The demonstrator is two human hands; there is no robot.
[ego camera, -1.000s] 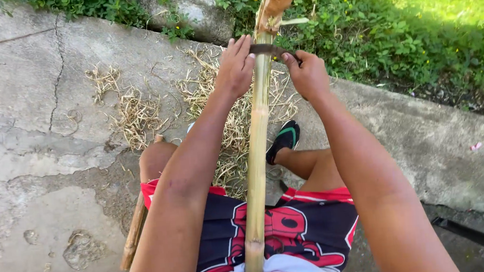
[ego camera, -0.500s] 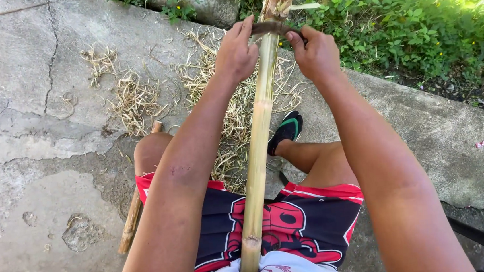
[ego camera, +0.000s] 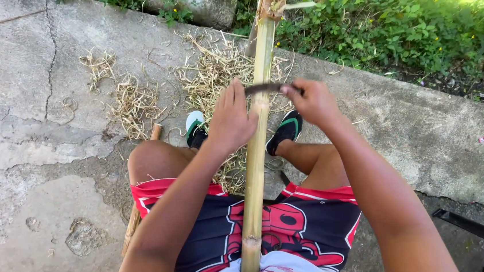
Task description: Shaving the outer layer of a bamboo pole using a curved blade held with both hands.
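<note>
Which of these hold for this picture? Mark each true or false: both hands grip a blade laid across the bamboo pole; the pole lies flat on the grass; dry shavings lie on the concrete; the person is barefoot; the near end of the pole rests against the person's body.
1. Both hands grip a blade across the pole: true. The left hand and right hand hold the blade across the bamboo pole.
2. The pole lies flat on the grass: false. It slants up from the lap.
3. Dry shavings lie on the concrete: true.
4. The person is barefoot: false. Dark shoes are on.
5. The near end rests against the body: true.
</note>
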